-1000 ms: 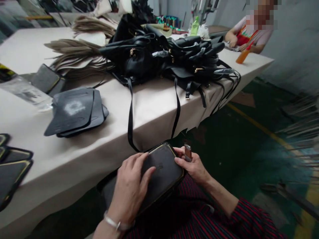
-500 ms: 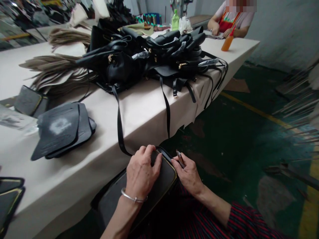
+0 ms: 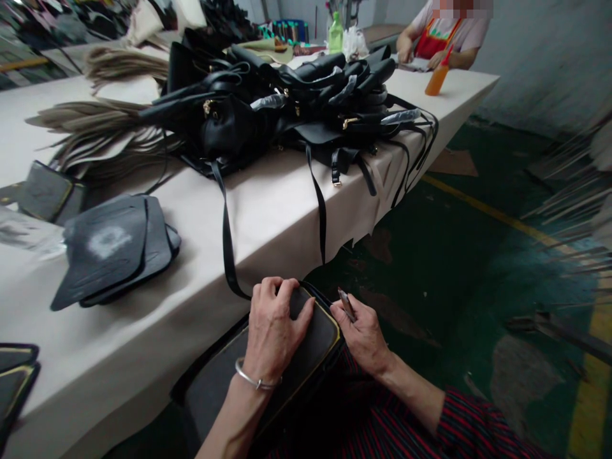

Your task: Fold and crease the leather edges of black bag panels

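A dark grey bag piece (image 3: 224,376), with a rounded corner and a yellow line along its black edge, rests over my lap by the table's side. My left hand (image 3: 275,319) grips its upper end, the thumb on the flat face and the fingers curled toward the far edge. At the right-hand edge, my right hand (image 3: 362,335) pinches the black border between thumb and finger. A short pointed tool (image 3: 347,304) with a brownish body is also held in that hand, tip up; its lower part is hidden.
Black bags (image 3: 239,131) with hanging straps are heaped on the covered table (image 3: 191,268). Left of them lie brownish sheets (image 3: 95,127) and stacked dark flaps (image 3: 112,245). An orange bottle (image 3: 437,80) stands near a person (image 3: 449,44) at the far end.
The black border by my right hand stood out wider before and now lies closer to the piece. Both hands have shifted only slightly, and the view has turned a little.
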The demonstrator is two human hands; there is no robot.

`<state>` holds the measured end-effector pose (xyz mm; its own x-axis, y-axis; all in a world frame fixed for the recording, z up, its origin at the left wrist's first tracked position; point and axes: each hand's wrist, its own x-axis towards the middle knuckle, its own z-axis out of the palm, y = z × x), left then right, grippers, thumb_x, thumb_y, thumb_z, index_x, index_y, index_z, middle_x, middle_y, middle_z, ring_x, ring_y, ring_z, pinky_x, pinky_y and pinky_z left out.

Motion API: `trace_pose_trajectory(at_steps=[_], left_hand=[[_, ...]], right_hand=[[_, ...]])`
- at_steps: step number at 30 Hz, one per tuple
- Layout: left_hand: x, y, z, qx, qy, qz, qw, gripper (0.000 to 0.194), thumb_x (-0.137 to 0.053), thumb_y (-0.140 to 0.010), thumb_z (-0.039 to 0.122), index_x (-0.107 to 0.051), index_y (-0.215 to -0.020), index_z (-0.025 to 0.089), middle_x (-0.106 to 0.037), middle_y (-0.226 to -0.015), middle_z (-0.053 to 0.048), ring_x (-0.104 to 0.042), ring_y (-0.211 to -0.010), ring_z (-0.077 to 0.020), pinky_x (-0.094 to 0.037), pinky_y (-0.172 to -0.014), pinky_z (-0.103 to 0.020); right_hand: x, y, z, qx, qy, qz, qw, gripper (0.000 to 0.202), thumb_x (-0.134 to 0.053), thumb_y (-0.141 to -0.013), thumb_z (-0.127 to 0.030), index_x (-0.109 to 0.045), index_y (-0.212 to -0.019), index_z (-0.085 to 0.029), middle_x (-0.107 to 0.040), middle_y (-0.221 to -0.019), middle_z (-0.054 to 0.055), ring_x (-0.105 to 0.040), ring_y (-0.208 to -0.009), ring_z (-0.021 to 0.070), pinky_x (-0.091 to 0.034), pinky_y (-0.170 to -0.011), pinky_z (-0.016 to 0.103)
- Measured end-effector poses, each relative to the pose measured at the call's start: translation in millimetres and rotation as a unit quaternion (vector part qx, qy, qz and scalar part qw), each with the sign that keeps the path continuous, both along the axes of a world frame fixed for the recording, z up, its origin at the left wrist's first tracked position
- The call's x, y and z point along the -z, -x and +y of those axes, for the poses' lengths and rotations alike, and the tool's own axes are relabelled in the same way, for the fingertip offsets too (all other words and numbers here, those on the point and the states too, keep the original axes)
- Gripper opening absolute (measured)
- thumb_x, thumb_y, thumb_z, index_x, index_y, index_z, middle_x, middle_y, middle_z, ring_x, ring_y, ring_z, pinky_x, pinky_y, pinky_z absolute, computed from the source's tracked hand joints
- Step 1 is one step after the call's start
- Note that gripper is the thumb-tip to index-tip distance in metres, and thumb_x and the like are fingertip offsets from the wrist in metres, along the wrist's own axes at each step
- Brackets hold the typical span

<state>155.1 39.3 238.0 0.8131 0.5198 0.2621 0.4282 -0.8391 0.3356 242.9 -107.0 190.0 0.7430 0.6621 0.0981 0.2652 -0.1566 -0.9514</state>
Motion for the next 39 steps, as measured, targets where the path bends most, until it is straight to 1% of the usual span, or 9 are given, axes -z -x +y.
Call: trace_pose_trajectory(at_steps=[4, 8, 10, 16, 22, 24, 28, 34, 39], left_hand=[[3.2, 3.5, -4.5, -0.004, -0.024, 0.016, 1.000, 0.029, -0.055, -0.086, 0.040, -0.059, -0.106, 0.019, -0.052, -0.105, -0.010, -0.049, -0.099, -0.0259, -0.047, -0.086, -0.043], [5.9, 18.4, -14.2, 0.034, -0.058, 0.076, 0.995, 0.061, -0.057, -0.080, 0.055, -0.051, -0.128, 0.017, -0.047, -0.128, -0.016, -0.042, -0.118, -0.0351, -0.040, -0.097, -0.054], [9.0, 26.4, -19.2, 0.044, -0.068, 0.082, 0.993, 0.071, -0.057, -0.080, 0.057, -0.042, -0.137, 0.017, -0.042, -0.136, -0.017, -0.040, -0.123, -0.0360, -0.038, -0.101, -0.055], [16.7, 26.6, -21.7, 0.029, -0.083, 0.052, 0.995, 0.064, -0.056, -0.084, 0.048, -0.044, -0.137, 0.015, -0.038, -0.139, -0.018, -0.038, -0.126, -0.0342, -0.039, -0.103, -0.052], [4.9, 26.7, -16.2, 0.029, -0.068, 0.076, 0.994, 0.057, -0.053, -0.086, 0.046, -0.049, -0.134, 0.015, -0.050, -0.125, -0.016, -0.045, -0.118, -0.0332, -0.044, -0.098, -0.053], [0.0, 34.1, -21.3, 0.055, -0.069, 0.090, 0.992, 0.052, -0.051, -0.088, 0.038, -0.047, -0.136, 0.019, -0.051, -0.129, -0.014, -0.041, -0.126, -0.0334, -0.040, -0.101, -0.054], [-1.0, 43.7, -35.2, 0.174, -0.042, 0.091, 0.980, 0.049, -0.051, -0.088, 0.034, -0.045, -0.137, 0.030, -0.046, -0.140, -0.007, -0.032, -0.136, -0.0304, -0.031, -0.110, -0.056], [7.1, 37.1, -40.2, 0.162, 0.008, 0.076, 0.984, 0.050, -0.054, -0.085, 0.039, -0.050, -0.133, 0.026, -0.049, -0.138, -0.009, -0.037, -0.133, -0.0311, -0.026, -0.114, -0.058], [-5.6, 39.4, -38.8, 0.168, 0.060, 0.098, 0.979, 0.052, -0.047, -0.090, 0.044, -0.042, -0.139, 0.025, -0.042, -0.146, -0.009, -0.028, -0.140, -0.0280, -0.019, -0.117, -0.057]], right_hand=[[2.2, -1.6, -0.4, -0.017, -0.006, -0.012, 1.000, 0.021, -0.048, -0.094, -0.026, -0.052, -0.075, -0.018, -0.049, -0.068, -0.001, -0.045, -0.061, 0.0110, -0.037, -0.058, 0.024], [7.4, -2.4, -1.3, -0.036, -0.029, -0.076, 0.996, 0.022, -0.050, -0.094, -0.022, -0.047, -0.072, -0.019, -0.045, -0.068, -0.002, -0.043, -0.061, 0.0106, -0.034, -0.058, 0.024], [8.9, -2.3, -2.0, -0.049, -0.034, -0.086, 0.995, 0.020, -0.051, -0.093, -0.020, -0.047, -0.073, -0.019, -0.044, -0.070, -0.002, -0.043, -0.062, 0.0103, -0.033, -0.058, 0.024], [6.3, -1.9, -1.1, -0.038, -0.021, -0.057, 0.997, 0.023, -0.049, -0.094, -0.022, -0.046, -0.072, -0.019, -0.044, -0.068, -0.003, -0.043, -0.060, 0.0103, -0.034, -0.057, 0.023], [-0.2, -4.7, 2.3, -0.019, -0.008, -0.048, 0.999, 0.022, -0.049, -0.094, -0.025, -0.051, -0.073, -0.019, -0.050, -0.068, -0.001, -0.048, -0.062, 0.0118, -0.038, -0.059, 0.025], [-2.7, -5.4, 2.7, -0.015, -0.003, -0.051, 0.999, 0.020, -0.049, -0.094, -0.025, -0.054, -0.076, -0.018, -0.053, -0.070, 0.000, -0.050, -0.063, 0.0125, -0.039, -0.060, 0.025], [-5.8, -7.2, 2.2, -0.013, 0.000, -0.068, 0.998, 0.020, -0.049, -0.093, -0.024, -0.054, -0.075, -0.017, -0.054, -0.070, 0.001, -0.051, -0.063, 0.0127, -0.040, -0.062, 0.026], [-6.2, -11.3, -0.7, -0.022, -0.013, -0.083, 0.996, 0.018, -0.051, -0.093, -0.024, -0.058, -0.078, -0.017, -0.053, -0.068, 0.000, -0.049, -0.060, 0.0118, -0.041, -0.060, 0.025], [-11.5, -10.1, -7.9, -0.045, 0.013, -0.080, 0.996, 0.017, -0.053, -0.092, -0.028, -0.061, -0.081, -0.017, -0.055, -0.068, 0.000, -0.049, -0.058, 0.0117, -0.041, -0.058, 0.025]])
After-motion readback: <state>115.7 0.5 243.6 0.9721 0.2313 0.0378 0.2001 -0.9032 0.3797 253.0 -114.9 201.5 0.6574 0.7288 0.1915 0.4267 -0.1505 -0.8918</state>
